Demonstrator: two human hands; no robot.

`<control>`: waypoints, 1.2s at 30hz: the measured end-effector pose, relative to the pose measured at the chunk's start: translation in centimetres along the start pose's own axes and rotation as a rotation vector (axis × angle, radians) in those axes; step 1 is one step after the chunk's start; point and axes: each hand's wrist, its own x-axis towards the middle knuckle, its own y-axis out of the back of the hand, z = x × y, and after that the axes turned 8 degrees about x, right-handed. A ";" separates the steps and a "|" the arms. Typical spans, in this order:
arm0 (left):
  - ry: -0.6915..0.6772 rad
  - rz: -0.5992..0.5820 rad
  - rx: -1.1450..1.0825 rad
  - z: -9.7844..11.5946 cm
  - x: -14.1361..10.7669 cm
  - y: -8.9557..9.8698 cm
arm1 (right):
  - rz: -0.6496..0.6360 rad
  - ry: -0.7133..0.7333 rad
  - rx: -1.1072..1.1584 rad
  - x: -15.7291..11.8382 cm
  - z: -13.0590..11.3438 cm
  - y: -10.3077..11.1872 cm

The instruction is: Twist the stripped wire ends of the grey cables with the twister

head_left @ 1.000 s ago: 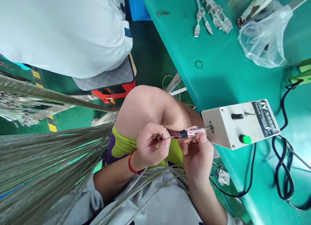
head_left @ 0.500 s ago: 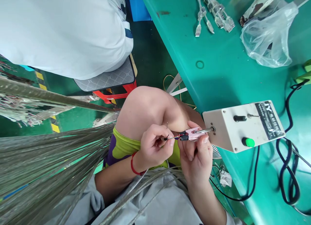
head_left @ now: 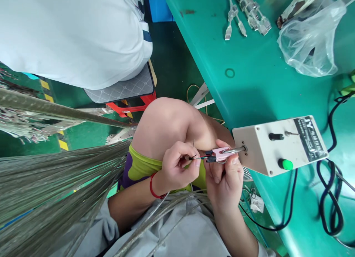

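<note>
Evidently, wires (head_left: 200, 157) in left hand (head_left: 179, 167)

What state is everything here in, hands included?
Left hand: closed, pinching a cable
Right hand: closed on the pink clip
Pink clip: at the metal rod's end
Green button: lit or not, unclear
Plastic bag: crumpled
USB cables: lying on the table
Stool: occupied

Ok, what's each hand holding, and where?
Left hand: thin greyish cable, near its stripped end. Right hand: black-tipped pink clip, by its handle end.

Green floor (head_left: 83, 137), yellow-black tape (head_left: 63, 144); red stool (head_left: 119, 110), green-topped table (head_left: 205, 35).
</note>
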 end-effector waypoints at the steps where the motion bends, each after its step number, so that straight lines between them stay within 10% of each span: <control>1: 0.004 -0.005 -0.001 0.0 0.0 0.0 | -0.002 -0.009 0.001 0.1 0.0 0.1; 8: -0.021 -0.014 0.008 0.2 0.4 0.5 | -0.035 0.063 -0.193 -1.0 1.0 1.9; 13: -0.044 0.013 -0.024 0.3 0.8 0.6 | -0.269 0.714 -0.768 -3.2 -0.5 5.6; 16: -0.045 0.050 -0.072 0.1 0.8 0.6 | -0.012 1.034 -0.861 -3.4 -2.4 7.1; 19: -0.034 0.073 -0.060 -0.3 0.6 0.6 | 0.171 0.998 -0.900 -2.4 -4.2 7.9; 36: -0.021 0.206 0.039 -0.9 -0.8 0.4 | 0.182 0.934 -0.887 -0.9 -4.6 8.8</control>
